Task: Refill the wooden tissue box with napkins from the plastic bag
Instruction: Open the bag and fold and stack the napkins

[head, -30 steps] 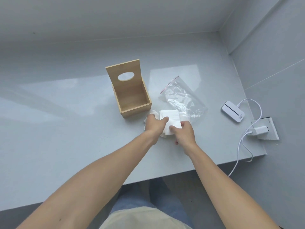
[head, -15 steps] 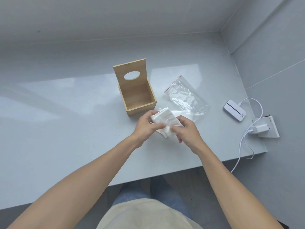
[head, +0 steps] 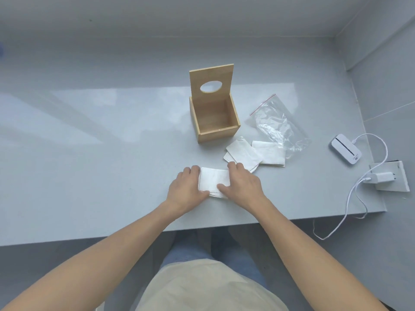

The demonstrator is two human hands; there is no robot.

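Observation:
The wooden tissue box [head: 214, 129] stands open on the grey table, its lid with an oval hole raised upright at the back; the inside looks bare. A white napkin stack [head: 213, 180] lies flat on the table in front of it. My left hand [head: 186, 189] presses its left edge and my right hand [head: 243, 184] presses its right edge, both hands gripping the stack's sides. Two more folded napkins [head: 243, 153] [head: 270, 153] lie behind my right hand. The clear plastic bag [head: 278, 124] with a red seal lies flat to the right of the box.
A white device [head: 345, 151] with a cable sits at the right, wired to a charger [head: 381, 177] on a white plate near the table's right edge. The table's front edge runs just below my wrists. Walls close the back and right side.
My hands took part of the napkins, lifted them, then set them down nearer to me and left of the others. Two folded napkins now lie uncovered by the bag.

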